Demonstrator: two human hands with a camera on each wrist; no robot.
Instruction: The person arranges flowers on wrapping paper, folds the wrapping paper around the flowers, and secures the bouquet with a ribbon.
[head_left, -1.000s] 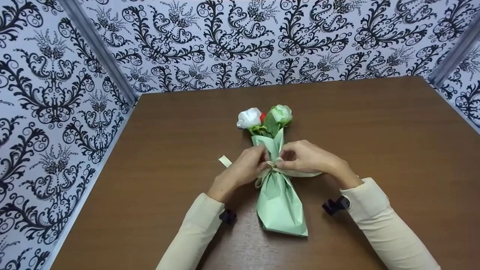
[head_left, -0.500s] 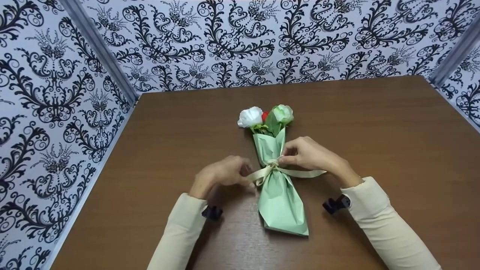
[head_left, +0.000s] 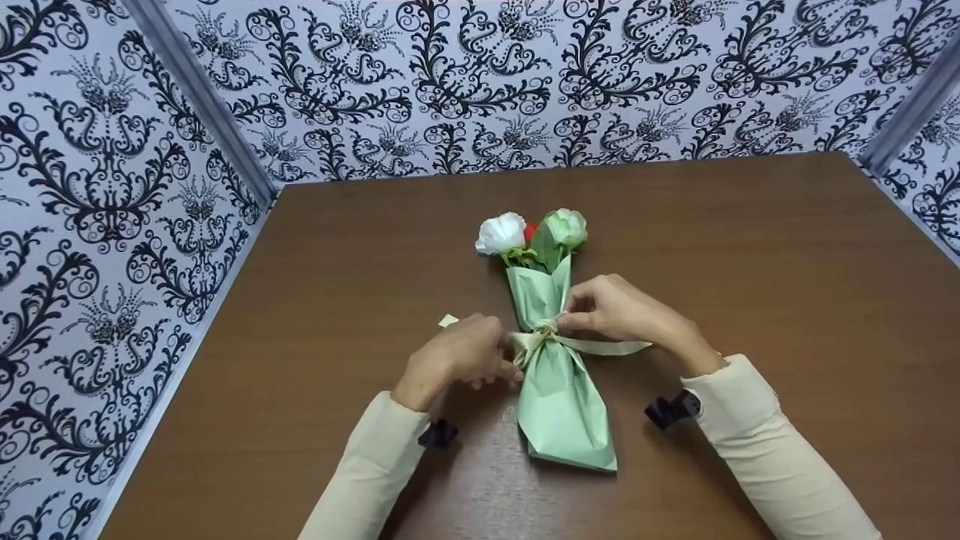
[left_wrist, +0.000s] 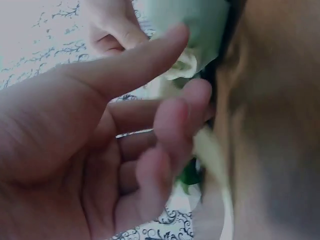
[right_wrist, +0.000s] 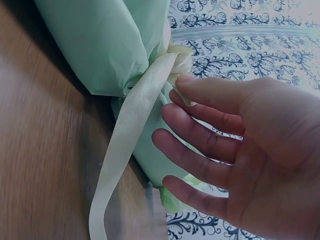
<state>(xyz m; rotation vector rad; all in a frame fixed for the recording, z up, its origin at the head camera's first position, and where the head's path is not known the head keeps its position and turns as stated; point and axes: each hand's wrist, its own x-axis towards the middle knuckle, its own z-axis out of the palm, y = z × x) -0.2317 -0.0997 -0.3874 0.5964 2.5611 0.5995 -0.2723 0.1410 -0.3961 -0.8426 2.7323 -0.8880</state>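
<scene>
A bouquet wrapped in light green paper lies on the table, its waist tied with a cream ribbon. A white flower, a pale green flower and a bit of red flower show at its top. Right at the knot, my right hand pinches the ribbon between thumb and forefinger, other fingers spread. My left hand is at the bouquet's left side, thumb apart from loosely bent fingers. Behind those fingers runs a ribbon tail in the left wrist view.
The brown wooden table is bordered by patterned white-and-black panels at the back and sides. Another ribbon end sticks out beyond my left hand. A dark wrist camera sits at my right cuff.
My left hand has left the knot, moved left and down, then slightly back toward the bouquet. The right hand stays at the knot, and the ribbon's left side came into sight.
</scene>
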